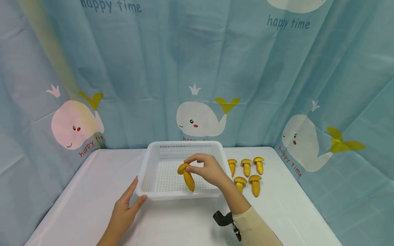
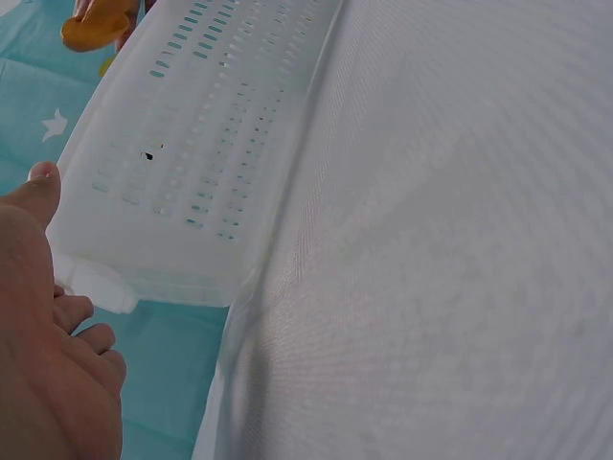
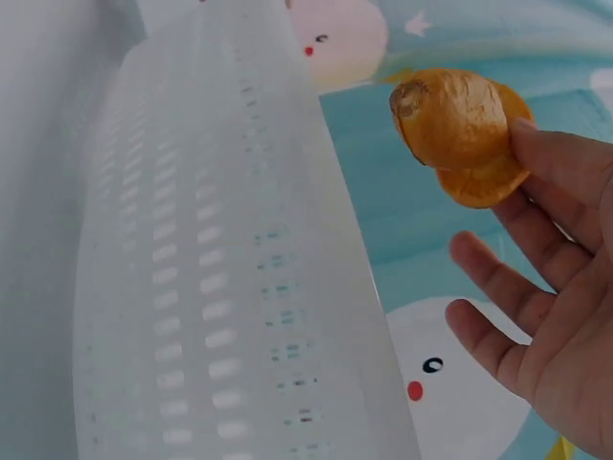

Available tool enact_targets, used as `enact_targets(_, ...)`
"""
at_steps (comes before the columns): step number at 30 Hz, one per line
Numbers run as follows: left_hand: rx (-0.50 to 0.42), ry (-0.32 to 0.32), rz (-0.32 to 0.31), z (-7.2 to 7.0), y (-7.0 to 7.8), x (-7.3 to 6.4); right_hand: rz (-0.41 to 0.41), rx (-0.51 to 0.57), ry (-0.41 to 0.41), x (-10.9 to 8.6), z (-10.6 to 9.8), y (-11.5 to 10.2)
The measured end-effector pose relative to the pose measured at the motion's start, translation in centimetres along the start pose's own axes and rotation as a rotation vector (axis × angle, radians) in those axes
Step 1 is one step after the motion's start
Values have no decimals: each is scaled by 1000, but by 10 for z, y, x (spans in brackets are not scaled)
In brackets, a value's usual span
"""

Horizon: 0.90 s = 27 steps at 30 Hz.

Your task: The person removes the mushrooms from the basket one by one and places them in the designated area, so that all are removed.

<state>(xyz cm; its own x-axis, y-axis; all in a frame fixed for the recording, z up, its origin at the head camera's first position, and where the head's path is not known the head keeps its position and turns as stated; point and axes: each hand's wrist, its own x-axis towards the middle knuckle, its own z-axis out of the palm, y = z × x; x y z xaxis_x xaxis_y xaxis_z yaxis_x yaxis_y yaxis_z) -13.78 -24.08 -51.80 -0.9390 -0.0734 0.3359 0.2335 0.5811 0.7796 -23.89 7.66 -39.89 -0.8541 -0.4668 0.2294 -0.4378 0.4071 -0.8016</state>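
In the head view my right hand [image 1: 208,169] holds a yellow-brown toy mushroom [image 1: 188,180] by its cap, between thumb and fingers, above a white plastic basket [image 1: 178,195]. The mushroom's stem points down towards the front of the basket. In the right wrist view the stem end of the mushroom [image 3: 455,120] faces the camera, and the other fingers are spread apart from it. At the basket's front left corner rests my left hand [image 1: 123,208], its thumb at the front rim and its fingers extended along the left side.
Right of the basket, several more yellow mushrooms [image 1: 255,186] lie in two rows on the white tablecloth [image 1: 286,205]. A light blue curtain [image 1: 138,68] with whale prints surrounds the table at the back and sides. A black wrist mount [image 1: 223,218] sits by the right sleeve.
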Motion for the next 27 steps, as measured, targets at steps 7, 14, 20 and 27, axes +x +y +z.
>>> enact_targets(7,5,16,3,0,0,1,8,9,64,-13,-17,5)
enact_targets(14,2,13,12,-1,1,0,31,24,133,-33,-35,16)
enact_targets(20,10,21,27,-1,0,0,39,53,162,-46,-53,28)
enact_targets(27,8,11,24,-1,-2,1,152,48,213,-64,-77,40)
